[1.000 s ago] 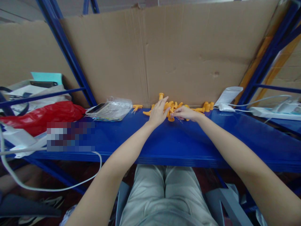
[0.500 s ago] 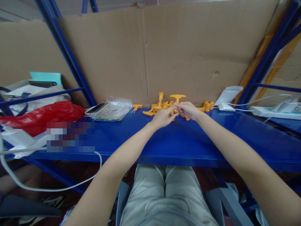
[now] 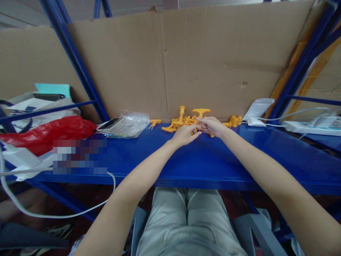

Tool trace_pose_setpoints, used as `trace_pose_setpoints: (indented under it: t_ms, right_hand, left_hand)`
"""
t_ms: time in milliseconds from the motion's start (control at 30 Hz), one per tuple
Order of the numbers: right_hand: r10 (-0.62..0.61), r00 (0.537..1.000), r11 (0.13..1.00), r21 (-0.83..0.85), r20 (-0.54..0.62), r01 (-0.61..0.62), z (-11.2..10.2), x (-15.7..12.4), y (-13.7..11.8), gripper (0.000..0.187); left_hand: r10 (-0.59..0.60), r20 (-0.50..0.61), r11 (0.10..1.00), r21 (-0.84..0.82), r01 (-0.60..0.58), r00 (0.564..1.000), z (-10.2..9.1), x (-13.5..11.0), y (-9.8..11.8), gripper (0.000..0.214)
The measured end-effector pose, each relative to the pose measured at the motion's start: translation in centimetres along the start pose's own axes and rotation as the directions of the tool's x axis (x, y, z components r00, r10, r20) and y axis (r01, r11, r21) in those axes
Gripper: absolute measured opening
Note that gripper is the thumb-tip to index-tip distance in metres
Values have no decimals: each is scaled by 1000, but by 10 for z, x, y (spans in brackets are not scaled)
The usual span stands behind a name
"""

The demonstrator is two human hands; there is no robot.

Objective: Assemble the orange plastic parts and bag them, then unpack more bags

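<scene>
My left hand (image 3: pixel 184 136) and my right hand (image 3: pixel 212 126) meet fingertip to fingertip over the back middle of the shelf. Both are closed in a pinch, around something small with a metallic glint; fingers hide most of it. Just behind them lies a pile of yellow plastic T-handled pieces (image 3: pixel 178 122), which look like corkscrew parts. One yellow piece with a flared end (image 3: pixel 182 111) sticks up from it. A yellow T-handle (image 3: pixel 201 111) shows beyond my right fingers. Off to the left lies a small yellow T-handle with thin curly metal (image 3: pixel 155 122).
On the blue shelf (image 3: pixel 213 167), a clear plastic packet (image 3: pixel 130 125) lies left and yellow tube-like pieces (image 3: pixel 234 121) stand right. A white adapter with cables (image 3: pixel 255 121) lies farther right. A red plastic bag (image 3: pixel 58 131) is at far left. A cardboard sheet (image 3: pixel 199 60) closes the back.
My fingertips have shifted slightly, and a little more of the small metallic thing shows between them. The pile and everything around it stay put.
</scene>
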State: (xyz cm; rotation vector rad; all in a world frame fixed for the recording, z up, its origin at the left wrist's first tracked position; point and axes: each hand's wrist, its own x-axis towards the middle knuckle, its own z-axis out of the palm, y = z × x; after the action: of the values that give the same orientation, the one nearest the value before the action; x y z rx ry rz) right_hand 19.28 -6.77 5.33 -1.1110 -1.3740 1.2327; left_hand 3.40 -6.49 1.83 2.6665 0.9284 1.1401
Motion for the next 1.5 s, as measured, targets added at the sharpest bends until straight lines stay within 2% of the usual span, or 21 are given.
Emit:
trace_pose_setpoints:
  t_ms: [100,233,367,533,733,833,1033,1133,1233,1400,1500]
  right_hand:
    - [18,1000,1000,20,-1,-18,0,0,0,30]
    - [50,999,998,29,14,-50,0,-1,-1,29]
    - [64,998,998,21,26,-64,0,0,-1,29]
    - [68,997,998,-15,43,-68,-1,2,2,29]
    - [22,998,999,-45,65,-19,1,0,1,21]
    - [16,999,997,-72,51,-12,2,-2,-1,19]
    - [12,1000,988,-153,7,-11,-1,-2,-2,12]
    - [0,1000,984,-180,-30,-5,-7,1,0,17]
    - [-7,997,979,-203,-72,-7,-13,3,2,15]
    - [-22,991,971,-240,-130,-10,-22,8,6,14]
    - [-34,989,960,-281,-144,-8,-25,11,8,16]
  left_hand:
    - [-114,33,974,-195,119,993,5,1,1,9]
    - [-274,106,861,-416,293,956,10,2,6,4]
    - [-371,144,745,-544,386,917,10,5,9,9]
    - [-428,148,600,-691,403,891,4,6,10,11]
    - [-557,187,413,-783,465,809,-4,8,12,13]
    - [-587,179,367,-810,457,789,-6,10,9,15]
    - [-671,65,336,-861,381,739,-17,14,-1,13]
    - [-730,8,331,-871,363,683,-28,16,-8,12]
    - [-792,-44,339,-861,379,609,-37,15,-21,10]
    - [-885,-93,353,-772,529,456,-47,8,-52,13]
    - [-917,-97,336,-711,618,387,-52,0,-69,17]
